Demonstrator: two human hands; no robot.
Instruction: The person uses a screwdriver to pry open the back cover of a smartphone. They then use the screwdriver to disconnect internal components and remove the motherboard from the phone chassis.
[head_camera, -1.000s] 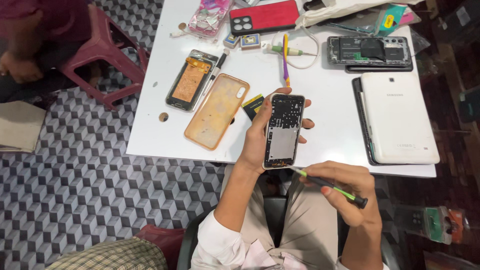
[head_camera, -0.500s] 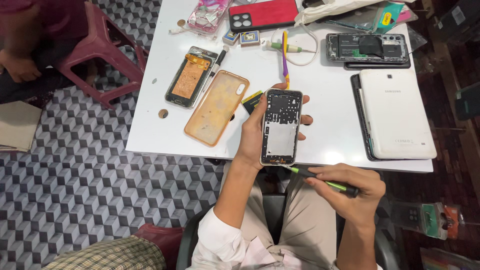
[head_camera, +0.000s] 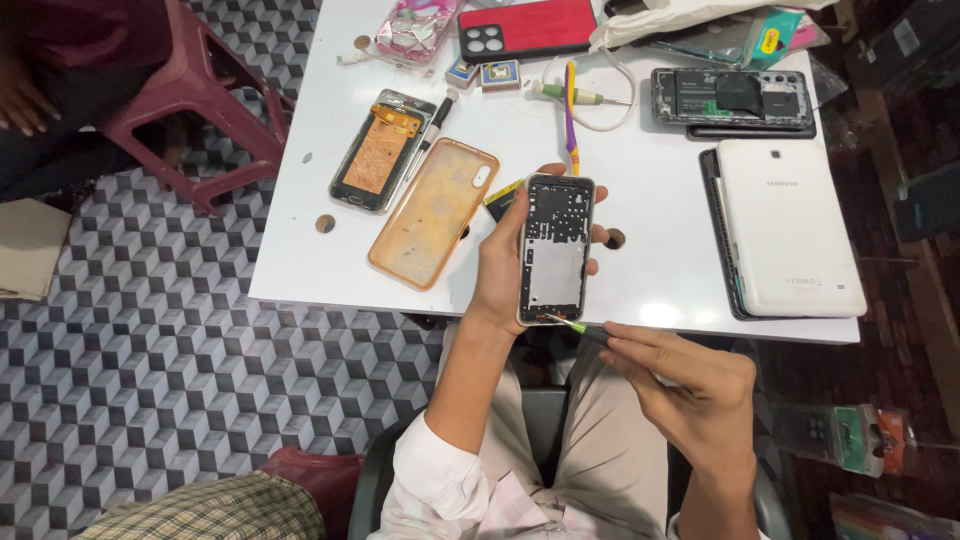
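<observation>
So left hand (head_camera: 505, 262) fingers wrapped round opened phone (head_camera: 556, 248) | right hand (head_camera: 690, 385) fingers pinching screwdriver (head_camera: 578, 327), tip at bottom edge | tip: stay steady, brace phone over counter (head_camera: 640, 280)

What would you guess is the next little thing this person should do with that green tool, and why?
Probably seat the tip of the screwdriver squarely at the lower edge of the opened phone before turning. The right hand holds the tool with its tip right at the phone's bottom corner, while the left hand holds the phone upright above the table. I cannot make out a screw there.
</observation>
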